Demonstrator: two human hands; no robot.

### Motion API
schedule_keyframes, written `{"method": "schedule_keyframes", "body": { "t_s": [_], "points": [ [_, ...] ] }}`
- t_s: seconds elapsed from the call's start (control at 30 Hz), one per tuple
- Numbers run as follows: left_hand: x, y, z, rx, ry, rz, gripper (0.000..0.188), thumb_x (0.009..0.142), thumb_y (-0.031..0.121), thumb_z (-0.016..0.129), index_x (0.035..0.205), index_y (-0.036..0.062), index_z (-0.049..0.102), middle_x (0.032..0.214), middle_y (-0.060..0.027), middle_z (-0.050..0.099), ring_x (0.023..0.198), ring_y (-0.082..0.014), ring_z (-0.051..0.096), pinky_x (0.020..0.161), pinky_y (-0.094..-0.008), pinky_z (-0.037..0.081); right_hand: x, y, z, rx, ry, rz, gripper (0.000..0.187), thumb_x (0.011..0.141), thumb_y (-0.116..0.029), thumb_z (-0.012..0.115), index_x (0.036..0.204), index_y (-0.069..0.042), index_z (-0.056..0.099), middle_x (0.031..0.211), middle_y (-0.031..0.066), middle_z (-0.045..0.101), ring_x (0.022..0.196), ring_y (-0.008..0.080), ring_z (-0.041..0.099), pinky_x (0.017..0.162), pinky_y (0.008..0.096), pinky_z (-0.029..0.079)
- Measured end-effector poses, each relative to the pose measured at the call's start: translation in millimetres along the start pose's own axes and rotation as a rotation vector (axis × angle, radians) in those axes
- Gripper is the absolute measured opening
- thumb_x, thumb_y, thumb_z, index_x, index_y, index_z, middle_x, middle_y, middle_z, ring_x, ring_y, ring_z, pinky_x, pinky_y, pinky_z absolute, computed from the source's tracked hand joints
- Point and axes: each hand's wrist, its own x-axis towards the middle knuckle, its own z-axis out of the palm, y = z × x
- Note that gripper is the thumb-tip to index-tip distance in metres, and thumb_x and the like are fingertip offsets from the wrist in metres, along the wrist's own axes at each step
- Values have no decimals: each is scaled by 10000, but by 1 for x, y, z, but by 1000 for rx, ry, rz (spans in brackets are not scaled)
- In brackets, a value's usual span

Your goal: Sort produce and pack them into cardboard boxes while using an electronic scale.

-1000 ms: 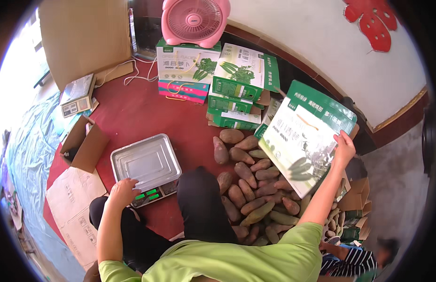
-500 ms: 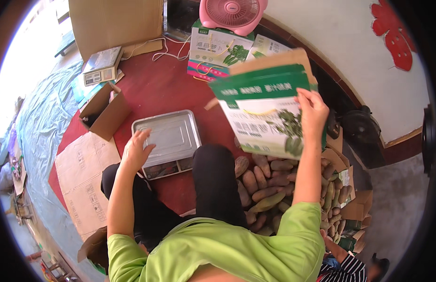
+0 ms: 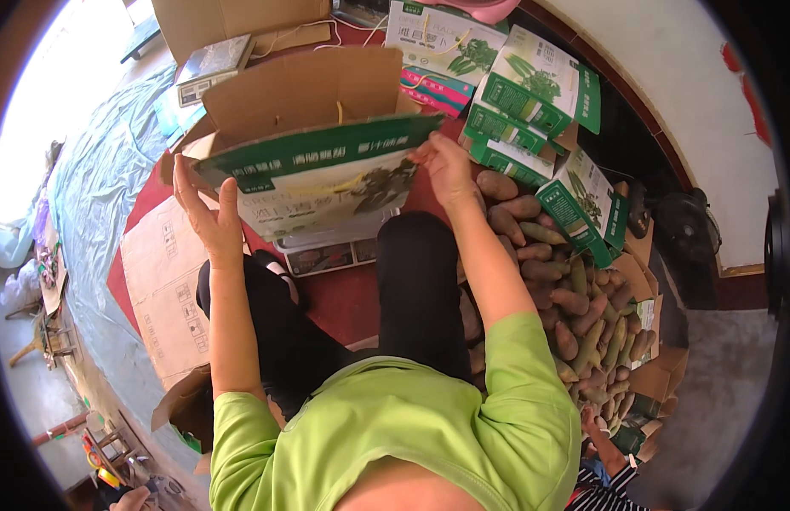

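Observation:
A green and white cardboard carton (image 3: 327,192), its brown top flaps unfolded, stands in front of me above a platform scale (image 3: 334,257) and hides most of the scale's metal pan. With fingers and thumb pressed together, my right hand (image 3: 450,175) grips the carton's upper right edge. On the other side, my left hand (image 3: 209,221) is open with its thumb spread, at the carton's left edge; whether its fingers press on the cardboard I cannot tell.
Several long radishes (image 3: 574,298) are heaped at my right. Beside them lie green and white cartons (image 3: 531,85) and a black fan (image 3: 689,226). A second scale (image 3: 214,68) stands at the far left. Flattened cardboard (image 3: 169,289) and blue sheeting (image 3: 97,187) cover the left floor.
The carton has swung left from my right side to over the scale and is now opened out. My left hand has risen from beside the scale to the carton's left edge.

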Motion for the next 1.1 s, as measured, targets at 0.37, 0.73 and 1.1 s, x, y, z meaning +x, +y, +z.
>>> {"method": "schedule_keyframes", "body": {
  "t_s": [0.37, 0.73, 1.1],
  "points": [
    [-2, 17, -11, 369, -314, 285, 282, 640, 101, 789, 895, 90, 670, 971, -63, 598, 972, -263, 561, 887, -380, 413, -31, 10, -28, -189, -21, 175, 147, 881, -127, 571, 844, 2, 631, 723, 41, 579, 752, 163, 604, 783, 358, 501],
    [-10, 22, -9, 712, -430, 345, 155, 700, 167, 736, 812, 134, 634, 834, -12, 622, 910, -210, 585, 974, -393, 373, -56, -2, -36, -390, 146, 91, 142, 891, -156, 589, 942, -44, 660, 912, 28, 658, 804, 107, 615, 706, 229, 448],
    [-24, 16, -4, 834, -598, 285, 137, 816, 137, 626, 941, 175, 665, 994, 31, 647, 939, -192, 613, 884, -356, 448, -271, 124, -184, -1183, 200, 458, 134, 775, -145, 622, 869, -66, 674, 822, 154, 671, 815, 302, 658, 746, 388, 512]
  ]
}}
